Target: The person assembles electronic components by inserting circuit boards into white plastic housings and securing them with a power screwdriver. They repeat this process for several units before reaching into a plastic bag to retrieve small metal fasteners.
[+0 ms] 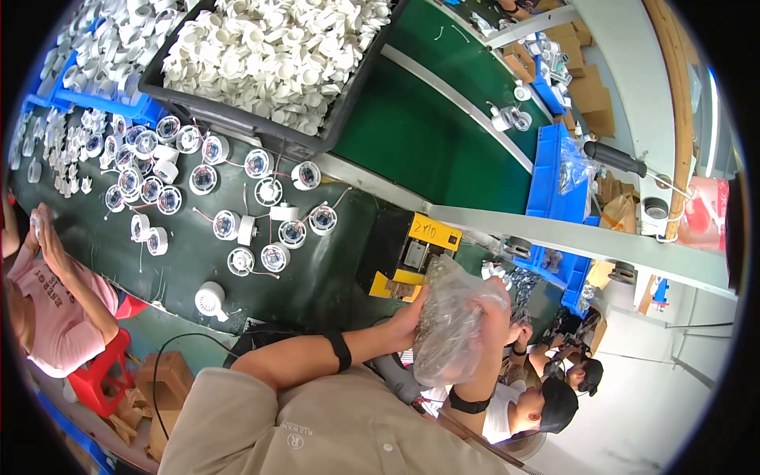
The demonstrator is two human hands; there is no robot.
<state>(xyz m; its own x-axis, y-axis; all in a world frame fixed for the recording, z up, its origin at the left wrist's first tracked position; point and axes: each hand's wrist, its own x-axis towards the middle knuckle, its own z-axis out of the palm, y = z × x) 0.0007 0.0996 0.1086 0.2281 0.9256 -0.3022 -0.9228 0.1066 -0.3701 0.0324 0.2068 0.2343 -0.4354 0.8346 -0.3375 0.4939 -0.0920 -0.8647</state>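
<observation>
A clear plastic bag [451, 332] filled with many small metallic-looking pieces is held up in front of me, too fine to make out one by one. My left hand [408, 323] is closed on the bag's left side. On the other side my right hand [494, 313] grips the bag's plastic, partly hidden by its folds. Just beyond the bag stands a yellow and black machine [431, 231] with a metal piece at its middle. The bag covers part of its near right side.
Several round white housings with wires [275, 256] lie across the dark green table. A black crate [332, 131] of white plastic parts stands at the back, beside blue bins [119, 103]. A screwdriver [616, 158] hangs at the right. Co-workers sit left [63, 317] and right [507, 412].
</observation>
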